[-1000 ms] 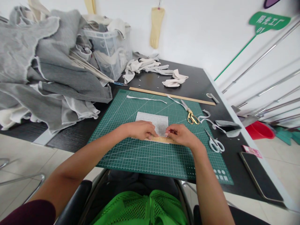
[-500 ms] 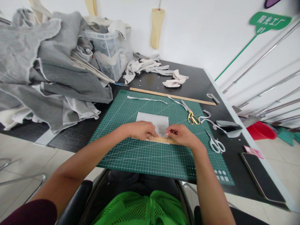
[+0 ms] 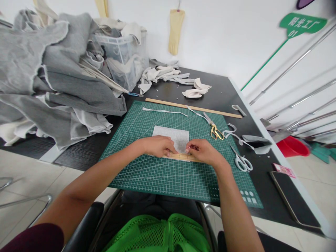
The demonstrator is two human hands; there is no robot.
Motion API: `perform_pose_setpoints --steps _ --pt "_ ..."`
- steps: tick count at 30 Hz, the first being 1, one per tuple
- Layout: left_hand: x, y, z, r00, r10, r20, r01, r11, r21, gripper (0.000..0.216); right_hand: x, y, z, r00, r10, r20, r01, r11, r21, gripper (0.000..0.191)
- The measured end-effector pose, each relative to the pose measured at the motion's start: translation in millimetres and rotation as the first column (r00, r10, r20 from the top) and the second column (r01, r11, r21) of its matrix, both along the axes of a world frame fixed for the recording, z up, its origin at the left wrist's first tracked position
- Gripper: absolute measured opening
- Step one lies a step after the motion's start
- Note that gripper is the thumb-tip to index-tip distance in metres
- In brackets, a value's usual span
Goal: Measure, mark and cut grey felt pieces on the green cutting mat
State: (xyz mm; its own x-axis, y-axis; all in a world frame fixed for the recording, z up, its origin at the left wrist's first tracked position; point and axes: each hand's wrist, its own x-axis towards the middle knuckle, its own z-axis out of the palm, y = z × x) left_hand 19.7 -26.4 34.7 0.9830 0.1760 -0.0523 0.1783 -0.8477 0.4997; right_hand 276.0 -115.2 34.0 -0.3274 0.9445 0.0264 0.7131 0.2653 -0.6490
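Note:
A grey rectangle of fabric [image 3: 172, 132] lies flat on the green cutting mat [image 3: 157, 178]. Across its near edge runs a short wooden ruler [image 3: 181, 157]. My left hand [image 3: 159, 145] presses on the ruler, its index finger stretched along it and the other fingers curled. At the fabric's right edge, my right hand [image 3: 201, 150] is closed in a pinch just above the ruler; whatever is between its fingertips is too small to make out. Gold-handled scissors [image 3: 215, 131] and white-handled scissors [image 3: 243, 163] lie to the right on the mat.
A long wooden ruler [image 3: 189, 106] lies along the mat's far edge, near thin fabric strips [image 3: 165, 111]. Heaped grey cloth [image 3: 78, 84] and a clear plastic bin [image 3: 123, 52] stand at left. A phone [image 3: 294, 197] rests at the table's right edge.

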Motion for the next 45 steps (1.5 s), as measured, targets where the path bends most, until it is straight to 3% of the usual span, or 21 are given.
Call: perform_pose_setpoints --steps 45 --pt "1.3 -0.1 -0.2 1.0 0.026 0.002 -0.026 1.0 -0.012 0.043 -0.9 0.2 -2.4 1.0 -0.006 -0.003 0.006 1.0 0.001 0.011"
